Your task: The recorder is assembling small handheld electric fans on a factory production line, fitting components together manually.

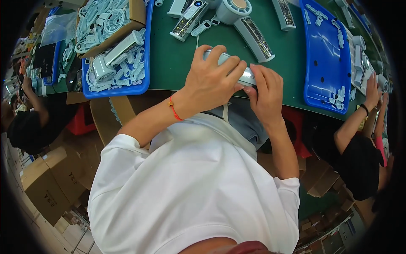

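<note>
— Two hands, what do they grip?
— Both clamp one pale grey part (247, 77) at the near edge of the green table (177, 59): left hand (210, 80) wraps over it from above, right hand (265, 91) pinches its end.
— Containers?
— Left, a blue tray (141, 86) heaped with pale plastic pieces, and a cardboard box (137, 15) of round pale grilles. Right, a second blue tray (325, 63), mostly bare, a few small pieces at its ends.
— Beyond the hands?
— Long grey housings (255, 38) lie loose on the mat.
— Around?
— Brown cartons (48, 186) on the floor; another person's hand (373, 91) works at the right.
</note>
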Demonstrator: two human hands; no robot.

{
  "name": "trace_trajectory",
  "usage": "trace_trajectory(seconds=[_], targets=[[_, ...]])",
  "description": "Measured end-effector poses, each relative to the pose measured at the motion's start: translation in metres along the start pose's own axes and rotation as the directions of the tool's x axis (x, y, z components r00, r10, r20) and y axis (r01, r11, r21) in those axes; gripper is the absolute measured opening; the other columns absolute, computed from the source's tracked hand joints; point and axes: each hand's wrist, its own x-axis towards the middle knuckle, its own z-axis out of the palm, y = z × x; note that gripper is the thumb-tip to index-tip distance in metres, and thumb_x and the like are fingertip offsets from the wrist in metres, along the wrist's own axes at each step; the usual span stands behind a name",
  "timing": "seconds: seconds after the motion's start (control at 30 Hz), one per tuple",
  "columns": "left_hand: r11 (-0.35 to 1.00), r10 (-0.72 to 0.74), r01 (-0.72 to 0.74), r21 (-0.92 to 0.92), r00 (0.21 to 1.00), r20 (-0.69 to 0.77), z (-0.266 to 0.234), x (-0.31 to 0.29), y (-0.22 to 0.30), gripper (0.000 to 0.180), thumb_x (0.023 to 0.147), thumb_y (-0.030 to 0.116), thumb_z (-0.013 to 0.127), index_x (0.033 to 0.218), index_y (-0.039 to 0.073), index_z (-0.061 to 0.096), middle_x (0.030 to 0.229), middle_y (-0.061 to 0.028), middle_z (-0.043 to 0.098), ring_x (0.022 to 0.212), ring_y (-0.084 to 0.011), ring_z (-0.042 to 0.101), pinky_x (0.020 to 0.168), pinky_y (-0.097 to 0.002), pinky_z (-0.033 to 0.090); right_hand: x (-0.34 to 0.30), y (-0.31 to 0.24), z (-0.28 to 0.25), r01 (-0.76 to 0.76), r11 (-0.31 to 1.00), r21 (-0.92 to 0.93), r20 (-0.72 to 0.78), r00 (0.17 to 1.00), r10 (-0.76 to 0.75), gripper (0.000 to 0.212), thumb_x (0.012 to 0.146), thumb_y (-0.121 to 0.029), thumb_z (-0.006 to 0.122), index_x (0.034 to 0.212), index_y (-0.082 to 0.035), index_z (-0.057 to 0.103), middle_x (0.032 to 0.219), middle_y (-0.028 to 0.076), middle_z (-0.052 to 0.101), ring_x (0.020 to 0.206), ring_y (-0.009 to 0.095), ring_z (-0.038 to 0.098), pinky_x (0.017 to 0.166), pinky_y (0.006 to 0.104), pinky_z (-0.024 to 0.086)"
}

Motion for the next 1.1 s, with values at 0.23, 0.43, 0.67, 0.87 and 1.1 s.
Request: trace_trajectory(seconds=[0.23,0.43,0.67,0.87,1.1], targets=[[0.986,0.100,-0.099,0.133,0.995,0.002,0.009,-0.001,-0.008,0.039,0.062,0.022,0.069,0.096,0.006,0.059,0.089,-0.0037,0.056,0.088,-0.0267,0.051,0.073,-0.0414,0.040,0.003,0.003,0.004,0.104,0.990,-0.091,-0.005,0.995,-0.105,0.047,0.082,-0.028,0.056,0.117,0.002,0.047,0.109,0.014,0.052,0.098,0.029,0.050,0.084,0.0403,0.037],[0.989,0.095,-0.084,0.122,0.992,-0.086,0.012,0.000,-0.008,0.028,0.064,0.017,0.064,0.088,0.005,0.060,0.081,-0.0042,0.056,0.085,-0.0257,0.051,0.071,-0.0405,0.040,0.003,-0.002,0.011,0.049,0.986,-0.161,-0.041,0.998,-0.057,0.045,0.080,-0.023,0.059,0.117,0.001,0.048,0.110,0.014,0.052,0.099,0.029,0.049,0.085,0.0393,0.037],[0.999,-0.015,0.013,-0.037,0.998,-0.055,0.005,0.000,-0.004,0.037,0.057,0.024,0.075,0.088,0.009,0.061,0.085,-0.0008,0.058,0.091,-0.0250,0.050,0.076,-0.0415,0.038,0.005,-0.006,0.002,-0.046,0.996,0.082,-0.002,0.999,0.046,0.046,0.073,-0.010,0.064,0.116,-0.002,0.052,0.112,0.013,0.053,0.101,0.029,0.050,0.088,0.0372,0.036],[0.999,0.002,-0.005,-0.046,0.998,-0.065,0.004,-0.001,-0.005,0.038,0.057,0.025,0.075,0.089,0.009,0.061,0.086,0.0003,0.058,0.092,-0.0248,0.050,0.077,-0.0408,0.039,0.002,-0.002,0.009,-0.011,0.990,0.139,-0.139,0.990,0.030,0.040,0.074,-0.017,0.065,0.110,-0.002,0.057,0.108,0.009,0.056,0.096,0.027,0.052,0.085,0.0375,0.036],[1.000,0.028,-0.028,-0.001,0.990,-0.136,0.013,-0.004,-0.005,0.037,0.060,0.030,0.071,0.087,0.007,0.062,0.081,-0.0006,0.056,0.088,-0.0258,0.051,0.071,-0.0408,0.040,0.002,-0.001,0.011,0.001,0.991,0.132,-0.138,0.990,0.018,0.038,0.075,-0.019,0.065,0.107,-0.001,0.059,0.106,0.010,0.059,0.094,0.026,0.054,0.082,0.0361,0.038]])
